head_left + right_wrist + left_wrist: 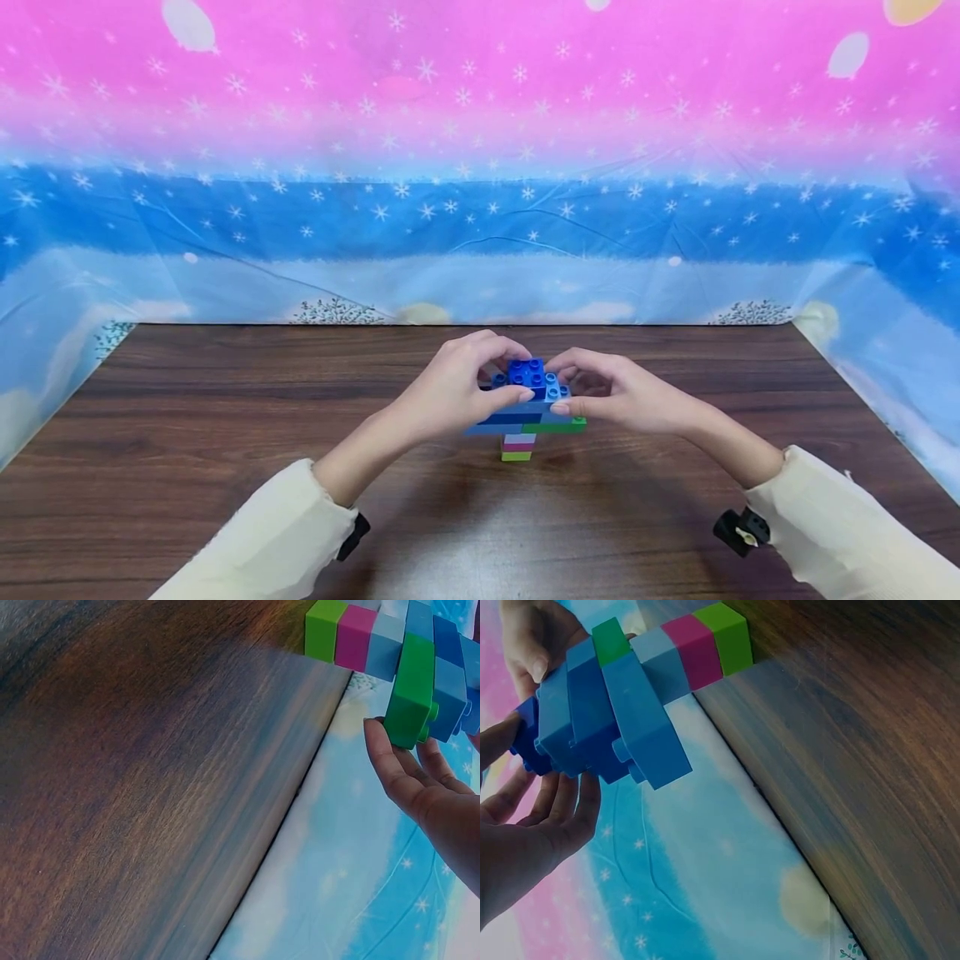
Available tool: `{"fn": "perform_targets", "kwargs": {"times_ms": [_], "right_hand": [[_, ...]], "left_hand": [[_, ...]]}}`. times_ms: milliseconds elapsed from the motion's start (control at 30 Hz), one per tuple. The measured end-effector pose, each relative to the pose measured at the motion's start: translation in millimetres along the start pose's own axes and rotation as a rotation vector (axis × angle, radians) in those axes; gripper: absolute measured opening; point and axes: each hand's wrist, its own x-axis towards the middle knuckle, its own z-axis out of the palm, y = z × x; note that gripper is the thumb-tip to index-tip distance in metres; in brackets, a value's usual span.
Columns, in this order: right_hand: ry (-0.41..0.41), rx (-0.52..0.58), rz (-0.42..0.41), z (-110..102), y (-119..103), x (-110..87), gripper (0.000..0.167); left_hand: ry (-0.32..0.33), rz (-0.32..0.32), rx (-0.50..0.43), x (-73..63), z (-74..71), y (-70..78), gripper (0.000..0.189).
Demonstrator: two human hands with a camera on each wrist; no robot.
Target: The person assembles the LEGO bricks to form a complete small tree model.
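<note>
A tower of toy building bricks stands upright on the table, narrow at the foot and wide above. From the bottom up come a lime brick (516,457), a pink brick (692,651) and a pale blue-grey brick (385,646). Above these a green brick (411,690) juts right and a blue brick (646,724) juts left, under more blue layers. My left hand (450,387) pinches the dark blue brick (527,377) on top, thumb in front and fingers behind. My right hand (637,396) holds the light blue brick (553,390) just below, its far fingers partly hidden.
The dark wood table (225,400) reaches back to a pink and blue printed cloth (480,208) with snowflakes, which also hangs along both sides. Each wrist carries a small black camera mount (738,532).
</note>
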Motion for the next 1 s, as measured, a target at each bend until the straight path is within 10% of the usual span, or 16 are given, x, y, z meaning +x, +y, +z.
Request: {"fn": "perform_targets", "kwargs": {"times_ms": [1000], "right_hand": [[0.012,-0.023,-0.02,0.9,-0.2,-0.2,0.037]], "left_hand": [[0.022,-0.054,-0.024,0.2,2.2,3.5,0.03]]}}
